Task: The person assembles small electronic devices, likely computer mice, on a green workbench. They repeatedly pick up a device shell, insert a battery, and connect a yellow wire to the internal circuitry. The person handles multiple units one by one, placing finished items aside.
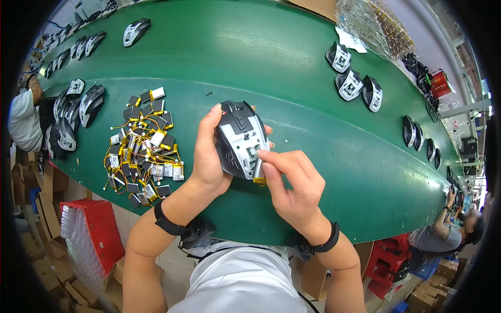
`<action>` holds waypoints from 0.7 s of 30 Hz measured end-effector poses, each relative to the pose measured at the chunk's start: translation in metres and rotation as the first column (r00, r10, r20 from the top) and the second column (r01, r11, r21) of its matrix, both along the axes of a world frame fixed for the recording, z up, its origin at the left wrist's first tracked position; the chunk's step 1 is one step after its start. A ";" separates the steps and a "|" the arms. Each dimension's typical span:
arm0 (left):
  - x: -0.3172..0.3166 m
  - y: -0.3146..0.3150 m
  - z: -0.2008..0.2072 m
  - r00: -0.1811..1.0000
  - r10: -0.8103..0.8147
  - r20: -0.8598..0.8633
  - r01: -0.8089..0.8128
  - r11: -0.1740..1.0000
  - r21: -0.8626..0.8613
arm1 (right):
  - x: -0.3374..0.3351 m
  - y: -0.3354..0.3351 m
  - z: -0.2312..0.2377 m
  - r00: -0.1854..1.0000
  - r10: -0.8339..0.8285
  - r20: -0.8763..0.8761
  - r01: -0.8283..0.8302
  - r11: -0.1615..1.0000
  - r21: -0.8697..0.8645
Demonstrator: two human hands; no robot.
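Note:
My left hand [206,156] is closed around a computer mouse [236,138] with a black shell and a silver-grey inner frame, holding it above the green table. Between the thumb and fingers of my right hand [296,180] is a small battery [259,173] with a yellow taped end, pressed against the lower right part of the mouse. The fingers partly cover the battery, so whether it touches the frame all along cannot be seen. To the left lies a loose pile of small batteries [156,138] with thin wires and white plugs.
Several part-built mice [67,112] are clustered left of the batteries. More mice [348,84] lie at the far right along the green table [209,57]. A red crate [102,235] and cardboard boxes [49,208] stand below left. Another person [446,235] sits at the right.

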State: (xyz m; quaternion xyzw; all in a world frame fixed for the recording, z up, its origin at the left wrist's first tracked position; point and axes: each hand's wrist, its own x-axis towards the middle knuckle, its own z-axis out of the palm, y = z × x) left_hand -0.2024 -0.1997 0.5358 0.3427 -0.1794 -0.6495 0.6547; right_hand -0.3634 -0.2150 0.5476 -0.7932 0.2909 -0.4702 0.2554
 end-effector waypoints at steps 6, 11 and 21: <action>0.002 0.000 -0.002 0.998 0.037 0.045 -0.038 0.999 0.012 | -0.006 -0.001 0.006 0.988 0.034 -0.148 -0.056 0.987 -0.152; 0.001 -0.002 0.000 0.998 0.031 0.052 -0.033 0.999 0.034 | -0.014 -0.005 0.011 0.962 0.106 -0.251 -0.166 0.959 -0.231; 0.001 -0.002 0.001 0.999 -0.040 0.025 0.039 0.997 0.061 | -0.016 -0.006 0.000 0.964 0.086 -0.252 -0.163 0.939 -0.303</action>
